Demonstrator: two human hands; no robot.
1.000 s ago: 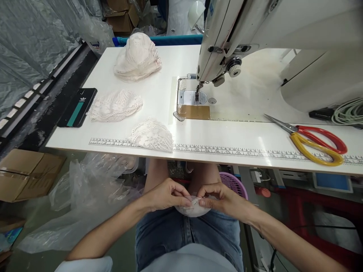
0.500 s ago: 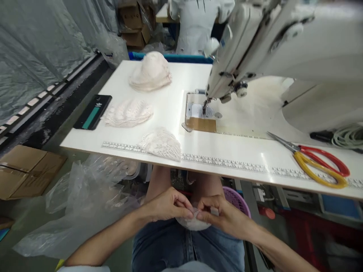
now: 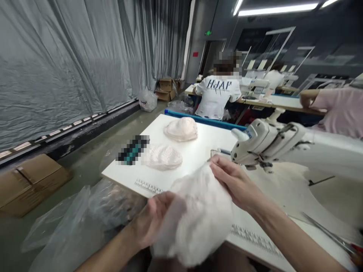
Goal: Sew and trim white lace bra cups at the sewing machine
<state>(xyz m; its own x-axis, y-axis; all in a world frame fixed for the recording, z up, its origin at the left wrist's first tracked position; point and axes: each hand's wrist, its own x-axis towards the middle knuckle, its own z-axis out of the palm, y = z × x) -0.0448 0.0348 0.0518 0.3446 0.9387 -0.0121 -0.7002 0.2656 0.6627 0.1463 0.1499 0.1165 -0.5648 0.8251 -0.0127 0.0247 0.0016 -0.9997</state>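
One white cloth [image 3: 202,215]: raised before the near edge of the table [image 3: 208,140], partly blurred.
Left hand [image 3: 154,219]: touches the sheer left side; its fingertips are veiled and blurred, so I cannot tell if they grip.
Right hand [image 3: 234,181]: fingers pinched narrow on the cloth's upper edge.
Cloth risk: the thin layer may slip or fold, I judge, if the left contact is loose.
Scissors [image 3: 326,227]: lie at the table's right; their point could snag the cloth if dragged there.
Lace pile [image 3: 164,158]: behind the cloth; a low sweep might push it.
Sewing machine [image 3: 269,145]: just beyond the right hand; knuckles could knock it.
Cup pile [image 3: 183,129]: farther, well apart.
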